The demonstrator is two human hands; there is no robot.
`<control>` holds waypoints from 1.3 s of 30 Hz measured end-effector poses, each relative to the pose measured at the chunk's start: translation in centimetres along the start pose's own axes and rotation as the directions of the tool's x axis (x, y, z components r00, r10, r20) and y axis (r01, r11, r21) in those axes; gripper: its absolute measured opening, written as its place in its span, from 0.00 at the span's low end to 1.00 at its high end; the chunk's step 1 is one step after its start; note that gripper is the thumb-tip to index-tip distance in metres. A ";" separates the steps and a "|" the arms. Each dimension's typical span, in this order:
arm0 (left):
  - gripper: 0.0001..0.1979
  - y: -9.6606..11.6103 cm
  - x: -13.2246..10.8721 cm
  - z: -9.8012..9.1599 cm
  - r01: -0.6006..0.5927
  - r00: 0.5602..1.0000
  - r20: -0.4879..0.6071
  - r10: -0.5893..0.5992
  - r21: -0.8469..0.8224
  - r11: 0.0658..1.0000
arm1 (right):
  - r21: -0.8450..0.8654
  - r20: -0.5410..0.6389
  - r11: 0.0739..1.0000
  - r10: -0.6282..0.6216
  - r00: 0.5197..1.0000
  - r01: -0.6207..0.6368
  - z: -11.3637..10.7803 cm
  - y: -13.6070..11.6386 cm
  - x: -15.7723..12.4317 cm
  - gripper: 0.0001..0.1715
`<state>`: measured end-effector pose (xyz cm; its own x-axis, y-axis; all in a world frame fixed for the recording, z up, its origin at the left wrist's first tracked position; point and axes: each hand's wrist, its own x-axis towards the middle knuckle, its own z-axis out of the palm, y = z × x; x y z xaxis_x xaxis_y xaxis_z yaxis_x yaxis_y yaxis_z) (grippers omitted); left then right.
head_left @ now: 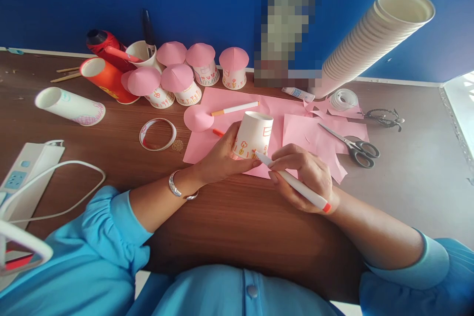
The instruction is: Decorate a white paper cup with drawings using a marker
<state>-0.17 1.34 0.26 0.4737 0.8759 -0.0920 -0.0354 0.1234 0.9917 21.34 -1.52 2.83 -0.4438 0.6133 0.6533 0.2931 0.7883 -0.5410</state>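
My left hand (225, 155) is wrapped round a white paper cup (255, 128), tilted, with small flowers in orange and yellow drawn near its lower edge and a red window outline at the right. My right hand (305, 175) grips a white marker (301, 190) with a red end, its tip at the cup's drawn flowers. Under the cup lie sheets of pink paper (200, 148). On them are a pink paper cone (199, 118), a white marker with an orange end (235, 108) and a red cap (218, 133), partly hidden by my left hand.
Several decorated cups with pink cone roofs (234, 59) stand at the back. A tall stack of paper cups (374, 39) leans at the right, near scissors (357, 148), clear tape (343, 100) and glasses (385, 117). Leftward are a tape roll (157, 134) and a power strip (33, 173).
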 end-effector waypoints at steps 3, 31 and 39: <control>0.33 -0.2 0.0 0.0 -0.004 1.000 0.005 0.004 -0.004 1.000 | -0.006 0.007 1.000 0.010 1.000 -0.010 -0.1 0.0 0.0 0.12; 0.34 0.2 -0.1 0.0 0.018 1.000 -0.022 -0.018 -0.007 1.000 | -0.047 -0.016 0.999 0.014 1.000 -0.014 -0.3 -0.1 0.3 0.12; 0.35 0.2 -0.1 0.1 0.016 1.000 -0.022 -0.017 -0.048 0.999 | -0.043 -0.031 0.999 0.004 1.000 -0.005 -0.1 -0.1 0.1 0.14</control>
<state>-0.13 1.24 0.42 0.4545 0.8838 -0.1110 -0.0698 0.1596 0.9847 21.37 -1.50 3.04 -0.4162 0.6177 0.6673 0.3319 0.7864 -0.5210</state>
